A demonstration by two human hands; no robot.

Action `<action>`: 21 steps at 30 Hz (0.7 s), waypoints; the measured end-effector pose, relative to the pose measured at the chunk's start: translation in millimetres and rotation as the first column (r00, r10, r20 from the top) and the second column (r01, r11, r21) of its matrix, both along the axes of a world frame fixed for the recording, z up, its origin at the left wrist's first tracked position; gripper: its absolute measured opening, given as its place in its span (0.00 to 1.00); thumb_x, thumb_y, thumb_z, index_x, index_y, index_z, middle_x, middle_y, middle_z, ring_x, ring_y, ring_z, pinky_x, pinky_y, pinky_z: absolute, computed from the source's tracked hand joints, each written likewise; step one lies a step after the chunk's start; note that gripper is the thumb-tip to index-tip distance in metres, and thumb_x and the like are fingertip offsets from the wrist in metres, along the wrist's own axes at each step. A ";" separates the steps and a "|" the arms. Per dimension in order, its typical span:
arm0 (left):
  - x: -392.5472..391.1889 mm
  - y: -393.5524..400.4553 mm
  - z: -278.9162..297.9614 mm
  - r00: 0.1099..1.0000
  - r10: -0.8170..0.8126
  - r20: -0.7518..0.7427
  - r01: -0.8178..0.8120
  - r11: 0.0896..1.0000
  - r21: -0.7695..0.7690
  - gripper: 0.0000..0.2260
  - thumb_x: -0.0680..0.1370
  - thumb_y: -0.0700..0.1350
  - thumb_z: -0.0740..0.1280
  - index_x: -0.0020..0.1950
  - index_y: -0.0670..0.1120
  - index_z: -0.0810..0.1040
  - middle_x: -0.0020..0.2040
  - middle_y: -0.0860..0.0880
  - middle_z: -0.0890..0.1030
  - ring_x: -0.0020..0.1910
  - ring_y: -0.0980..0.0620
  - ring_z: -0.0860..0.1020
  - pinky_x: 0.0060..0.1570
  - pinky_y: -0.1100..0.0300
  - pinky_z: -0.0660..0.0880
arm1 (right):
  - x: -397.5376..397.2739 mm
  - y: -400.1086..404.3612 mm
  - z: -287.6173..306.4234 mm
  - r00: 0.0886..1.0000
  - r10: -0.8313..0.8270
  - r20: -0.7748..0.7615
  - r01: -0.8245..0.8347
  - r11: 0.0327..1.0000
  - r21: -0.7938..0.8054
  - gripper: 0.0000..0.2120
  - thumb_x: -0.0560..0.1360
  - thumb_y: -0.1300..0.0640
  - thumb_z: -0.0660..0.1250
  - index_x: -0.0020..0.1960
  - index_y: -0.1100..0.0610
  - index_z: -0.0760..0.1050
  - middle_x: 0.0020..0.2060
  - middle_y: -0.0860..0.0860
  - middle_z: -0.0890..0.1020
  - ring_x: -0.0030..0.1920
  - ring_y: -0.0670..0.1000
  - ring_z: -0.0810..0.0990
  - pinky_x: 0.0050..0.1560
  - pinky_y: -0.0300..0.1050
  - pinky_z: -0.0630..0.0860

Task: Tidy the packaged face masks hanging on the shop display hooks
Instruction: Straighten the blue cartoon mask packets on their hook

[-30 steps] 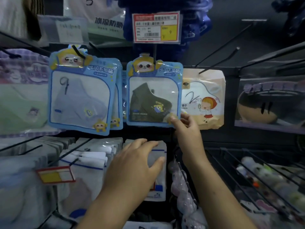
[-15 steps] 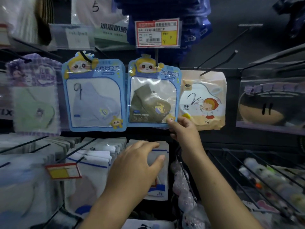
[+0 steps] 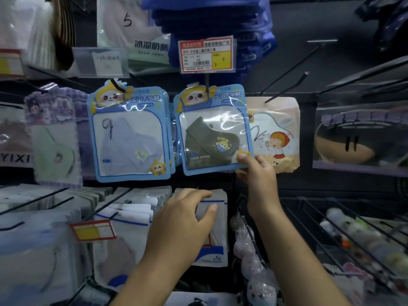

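Note:
Two blue-framed mask packs hang side by side on black hooks. The left pack (image 3: 130, 133) holds a pale blue mask. The right pack (image 3: 212, 129) holds a dark green mask, and my right hand (image 3: 257, 171) pinches its lower right corner. Further packs hang behind each. My left hand (image 3: 183, 215) rests with relaxed fingers on a white mask pack (image 3: 217, 239) on the lower hook row. A beige pack (image 3: 278, 133) with a cartoon girl hangs just right of the green-mask pack.
A red and yellow price tag (image 3: 206, 54) sits above the green-mask pack. A purple pack (image 3: 55, 138) hangs at left, a dark-mask pack (image 3: 359, 138) at right. White packs fill the lower left hooks (image 3: 123, 215). Bare hooks (image 3: 284, 89) jut out at upper right; a wire basket (image 3: 331, 228) is lower right.
The view has shifted right and down slightly, bringing the left purple pack into sight. My right hand stays at the green-mask pack's corner, which now hangs a little straighter. My left hand has hardly moved.

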State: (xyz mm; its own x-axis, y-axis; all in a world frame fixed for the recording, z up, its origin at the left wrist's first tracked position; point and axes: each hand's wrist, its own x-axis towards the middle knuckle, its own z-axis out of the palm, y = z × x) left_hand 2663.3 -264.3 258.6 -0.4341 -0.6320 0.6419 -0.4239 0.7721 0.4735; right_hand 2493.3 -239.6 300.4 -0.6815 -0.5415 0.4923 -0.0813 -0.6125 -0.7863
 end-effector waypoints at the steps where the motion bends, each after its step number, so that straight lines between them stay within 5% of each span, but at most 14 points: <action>1: 0.6 0.4 0.0 1.000 -0.008 -0.029 0.008 1.000 0.001 0.13 0.80 0.58 0.63 0.64 0.63 0.76 0.60 0.67 0.75 0.60 0.64 0.71 0.59 0.62 0.70 | 1.0 4.3 2.5 1.000 0.017 0.008 -0.016 1.000 -0.023 0.03 0.77 0.59 0.66 0.46 0.55 0.79 0.41 0.49 0.82 0.42 0.46 0.80 0.40 0.39 0.76; 5: 2.1 3.2 2.6 0.972 -0.041 -0.233 0.047 0.999 0.023 0.12 0.78 0.57 0.65 0.61 0.61 0.77 0.58 0.66 0.77 0.58 0.64 0.74 0.56 0.64 0.72 | 7.9 22.8 12.3 0.999 0.046 0.028 -0.043 0.996 -0.083 0.06 0.78 0.60 0.65 0.42 0.54 0.76 0.36 0.50 0.81 0.38 0.49 0.78 0.35 0.40 0.76; 8: 4.7 5.8 10.0 0.884 -0.080 -0.461 0.185 0.965 0.187 0.08 0.78 0.60 0.65 0.55 0.62 0.77 0.53 0.65 0.80 0.53 0.66 0.77 0.50 0.69 0.72 | 16.4 39.1 20.0 0.995 0.088 0.051 -0.081 0.990 -0.118 0.06 0.78 0.60 0.65 0.43 0.54 0.76 0.34 0.49 0.81 0.35 0.48 0.77 0.35 0.40 0.75; 12: 10.2 8.0 28.5 0.626 -0.206 -0.752 0.620 0.716 0.321 0.24 0.71 0.70 0.60 0.62 0.59 0.77 0.56 0.55 0.84 0.54 0.54 0.83 0.55 0.52 0.77 | 30.4 61.9 28.7 0.987 0.148 0.058 -0.136 0.976 -0.172 0.03 0.78 0.62 0.64 0.46 0.57 0.74 0.31 0.48 0.79 0.30 0.45 0.76 0.29 0.36 0.71; 15: 16.5 16.6 55.4 0.500 -0.293 -0.815 0.818 0.469 0.334 0.31 0.72 0.69 0.54 0.65 0.52 0.79 0.57 0.45 0.85 0.57 0.45 0.83 0.54 0.48 0.78 | 46.3 74.7 32.6 0.987 0.162 -0.001 -0.160 0.970 -0.183 0.02 0.77 0.63 0.63 0.48 0.58 0.73 0.31 0.49 0.78 0.29 0.45 0.75 0.28 0.36 0.71; 21: 36.5 17.7 92.0 0.468 -0.352 -0.811 0.830 0.491 0.265 0.19 0.66 0.51 0.70 0.51 0.40 0.80 0.43 0.44 0.84 0.39 0.47 0.84 0.35 0.56 0.80 | 76.9 91.0 34.3 0.993 0.067 -0.093 -0.086 0.974 -0.211 0.10 0.77 0.64 0.63 0.39 0.55 0.76 0.30 0.50 0.78 0.28 0.46 0.75 0.28 0.37 0.72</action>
